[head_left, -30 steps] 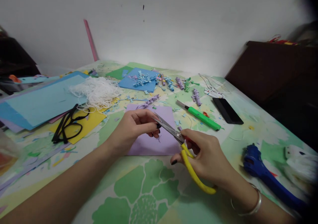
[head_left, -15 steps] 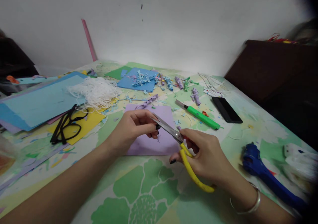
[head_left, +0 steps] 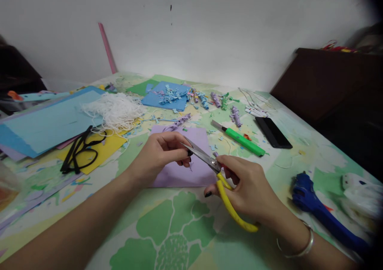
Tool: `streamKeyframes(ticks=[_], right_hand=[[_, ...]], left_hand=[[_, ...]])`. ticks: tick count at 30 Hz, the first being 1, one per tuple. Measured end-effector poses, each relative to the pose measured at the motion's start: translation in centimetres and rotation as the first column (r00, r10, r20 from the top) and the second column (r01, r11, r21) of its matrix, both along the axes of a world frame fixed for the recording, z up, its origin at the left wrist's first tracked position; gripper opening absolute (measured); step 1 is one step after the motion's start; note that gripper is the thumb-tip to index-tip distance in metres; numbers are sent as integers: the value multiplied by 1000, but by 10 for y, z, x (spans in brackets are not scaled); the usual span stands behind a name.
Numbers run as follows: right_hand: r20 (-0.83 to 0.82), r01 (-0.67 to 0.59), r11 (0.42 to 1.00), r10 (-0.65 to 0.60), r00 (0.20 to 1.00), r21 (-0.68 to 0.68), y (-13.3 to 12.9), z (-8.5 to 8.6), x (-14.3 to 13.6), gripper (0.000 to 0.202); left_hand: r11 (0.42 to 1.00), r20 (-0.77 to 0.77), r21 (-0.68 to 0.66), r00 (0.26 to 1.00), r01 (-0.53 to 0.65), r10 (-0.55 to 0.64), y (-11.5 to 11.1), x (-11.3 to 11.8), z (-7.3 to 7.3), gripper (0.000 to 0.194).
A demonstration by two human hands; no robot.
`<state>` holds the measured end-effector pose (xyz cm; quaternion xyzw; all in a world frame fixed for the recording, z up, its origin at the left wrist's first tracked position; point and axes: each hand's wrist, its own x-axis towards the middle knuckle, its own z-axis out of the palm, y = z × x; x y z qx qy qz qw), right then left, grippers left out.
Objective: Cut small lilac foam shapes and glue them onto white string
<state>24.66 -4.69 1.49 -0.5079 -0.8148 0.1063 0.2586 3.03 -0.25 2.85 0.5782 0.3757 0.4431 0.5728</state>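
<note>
My right hand (head_left: 245, 182) grips the yellow-handled scissors (head_left: 231, 206), whose blades point up and left, slightly parted. Their tips reach the fingers of my left hand (head_left: 167, 152), which are pinched together beside the blades. Whatever those fingers hold is too small to make out; a tiny purple scrap shows just below them. Under both hands lies a sheet of purple paper (head_left: 176, 176). Just behind it rests a purple paper roll (head_left: 181, 121) with curled bits on it.
Right of the paper lie a green utility knife (head_left: 243, 141) with its blade out, a black phone (head_left: 273, 132) and a blue glue gun (head_left: 326, 218). On the left are black glasses (head_left: 79, 152), white string (head_left: 115, 112) and blue paper sheets (head_left: 50, 122).
The scissor blades have parted slightly more at the tips. Both hands otherwise keep their places.
</note>
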Motion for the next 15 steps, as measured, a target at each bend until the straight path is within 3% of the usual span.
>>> streamKeyframes(ticks=[15], right_hand=[[-13,3,1000,-3,1000,5,-1,2,-1,23]], left_hand=[[999,5,-30,1000,-14,14,1,-1,-1,6]])
